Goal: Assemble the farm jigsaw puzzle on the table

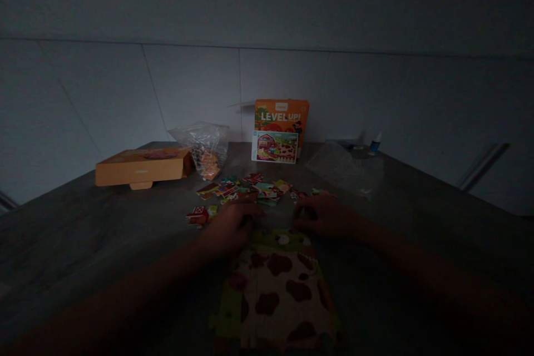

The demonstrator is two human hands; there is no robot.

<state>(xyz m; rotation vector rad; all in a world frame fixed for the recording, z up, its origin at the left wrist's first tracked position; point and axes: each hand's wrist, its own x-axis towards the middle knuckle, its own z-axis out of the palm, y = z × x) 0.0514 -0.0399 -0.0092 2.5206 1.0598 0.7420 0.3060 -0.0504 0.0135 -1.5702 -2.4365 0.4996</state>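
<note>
The partly joined jigsaw puzzle lies right before me, showing a cow's white body with dark brown patches on green. My left hand is just beyond its far left corner, fingers reaching inward and looking apart, somewhat blurred. On the other side, my right hand hovers near the far right corner with its fingers curved and a gap by the thumb. I make out nothing held in either hand, though the light is dim. Loose puzzle pieces lie piled beyond both hands. A red barn piece rests left of my left hand.
An orange "LEVEL UP!" box stands at the back with a picture card against it. An open orange box and a clear bag of pieces sit left. Right are clear plastic and a small bottle.
</note>
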